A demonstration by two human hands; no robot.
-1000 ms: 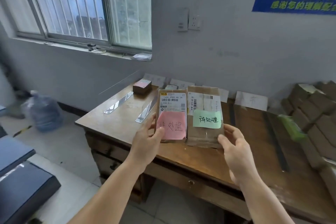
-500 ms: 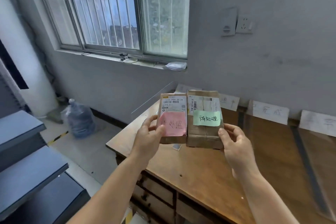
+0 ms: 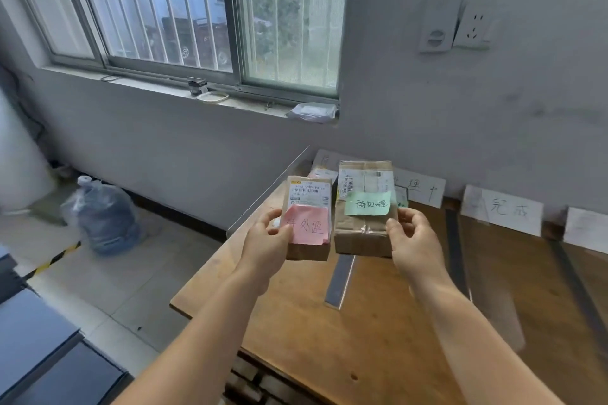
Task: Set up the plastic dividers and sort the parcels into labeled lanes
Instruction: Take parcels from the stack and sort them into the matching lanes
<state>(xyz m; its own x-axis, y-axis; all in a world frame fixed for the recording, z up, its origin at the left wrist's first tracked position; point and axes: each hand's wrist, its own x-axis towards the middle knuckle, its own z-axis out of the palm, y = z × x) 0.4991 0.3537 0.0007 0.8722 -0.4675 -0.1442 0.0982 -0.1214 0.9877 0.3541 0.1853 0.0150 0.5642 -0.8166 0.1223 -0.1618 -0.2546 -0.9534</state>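
Head view: my left hand (image 3: 268, 242) grips a small brown cardboard parcel with a white shipping label and a pink sticky note (image 3: 307, 219), thumb curled over the pink note's left edge, other fingers behind the parcel, out of sight. My right hand (image 3: 413, 240) grips a taller brown tape-wrapped parcel with a green sticky note (image 3: 363, 209), fingers curled round its lower right edge. Both parcels are upright, lifted above the tabletop, side by side with a narrow gap between them, labels facing me. Both notes carry handwritten characters.

Below them is the brown wooden tabletop (image 3: 362, 339). A clear plastic divider strip with a grey base (image 3: 339, 283) lies flat on it, just under the parcels. Another clear divider sheet (image 3: 268, 189) stands along the tabletop's left edge. Dark lane strips (image 3: 455, 250) run across the tabletop toward the wall.

White paper lane labels with handwritten characters lean against the wall at the far edge: one (image 3: 419, 189) partly behind the green-note parcel, one (image 3: 501, 209) further right, a third (image 3: 585, 230) at the frame edge, blurred. More parcels (image 3: 324, 171) lie behind the held ones, mostly hidden.

Left, on the tiled floor: a blue water jug wrapped in clear plastic (image 3: 102, 217). Barred window (image 3: 197, 10) above, white wall socket (image 3: 472, 28) to its right.
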